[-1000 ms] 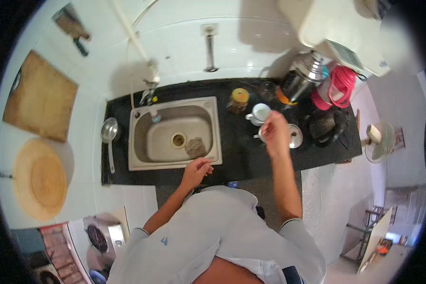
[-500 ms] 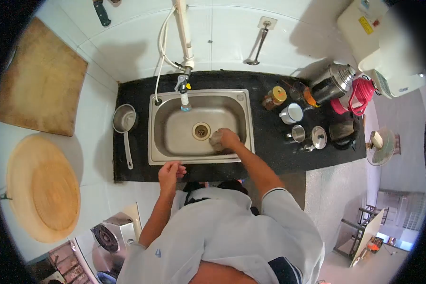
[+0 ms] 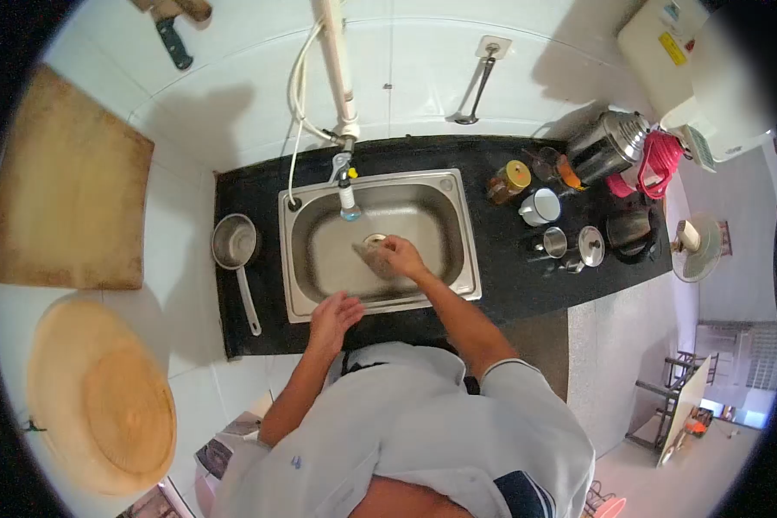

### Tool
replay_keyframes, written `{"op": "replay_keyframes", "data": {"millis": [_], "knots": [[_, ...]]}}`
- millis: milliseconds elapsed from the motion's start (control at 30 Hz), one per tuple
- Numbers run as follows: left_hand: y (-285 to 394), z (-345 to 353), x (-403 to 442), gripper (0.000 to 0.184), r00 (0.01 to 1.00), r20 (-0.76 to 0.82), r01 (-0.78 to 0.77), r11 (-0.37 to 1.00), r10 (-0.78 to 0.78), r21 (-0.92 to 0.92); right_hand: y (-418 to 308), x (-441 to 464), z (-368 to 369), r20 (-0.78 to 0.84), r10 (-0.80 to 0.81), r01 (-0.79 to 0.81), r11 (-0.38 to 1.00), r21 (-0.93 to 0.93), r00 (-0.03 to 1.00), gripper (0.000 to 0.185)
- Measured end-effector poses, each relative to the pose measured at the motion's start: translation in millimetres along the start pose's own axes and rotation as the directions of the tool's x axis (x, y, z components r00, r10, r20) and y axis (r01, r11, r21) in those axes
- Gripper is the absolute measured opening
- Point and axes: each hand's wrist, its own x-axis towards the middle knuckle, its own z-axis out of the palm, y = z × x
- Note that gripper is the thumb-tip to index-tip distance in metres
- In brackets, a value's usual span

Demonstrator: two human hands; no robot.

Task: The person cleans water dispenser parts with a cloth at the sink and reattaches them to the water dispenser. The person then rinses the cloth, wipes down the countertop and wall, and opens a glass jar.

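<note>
Directions take the middle of the sink [image 3: 472, 259] as hub, with 12 o'clock toward the tap wall. The cloth [image 3: 371, 257] is within the sink outline, close to the hub, overlapping the 6 o'clock side of the drain [image 3: 374, 237]; whether it is raised or bears on the basin floor cannot be determined. The right hand [image 3: 402, 257] enters from 4 o'clock, its grip closed on the cloth along the 2 to 3 o'clock edge. The left hand [image 3: 332, 319] is at 7 o'clock by the near rim, its grip empty, fingers apart; rim contact cannot be confirmed. Handling: the cloth is judged light, soft and limp, with no stiffness to hold a shape and little risk of breakage. Wetness is not discernible; if soaked, it would likely be heavier and somewhat slippery. Recommended hold: a bunched pinch of several folds, well in from the margin, since a single edge would probably let the remainder droop. Orientation: the long axis appears to run from 10 o'clock to 4 o'clock, the free corner pointing to 10 o'clock and the gathered part lying toward the fingers; the outline is slightly blurred. The tap [image 3: 346, 186] stands at 11 o'clock, apart from the cloth.
</note>
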Motion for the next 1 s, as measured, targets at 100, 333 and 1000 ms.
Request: {"op": "replay_keyframes", "data": {"millis": [100, 333, 1000], "knots": [[-10, 22, 57, 0.053, 0.921, 0.01, 0.366, 0.856, -0.389, -0.366, -44, -22, -19, 0.014, 0.055, -0.056, 0.927, 0.371, 0.998, 0.011], [-67, 11, 177, 0.045, 0.824, 0.539, -0.377, 0.879, 0.174, 0.292, -74, -61, -24, 0.313, 0.165, -0.336, 0.694, 0.637, 0.935, 0.024], [9, 67, 90, 0.051, 0.765, 0.622, 0.555, 0.66, -0.168, -0.505, -33, 0, -21, 0.448, -0.004, -0.442, 0.156, 0.884, 0.894, 0.053]]}}
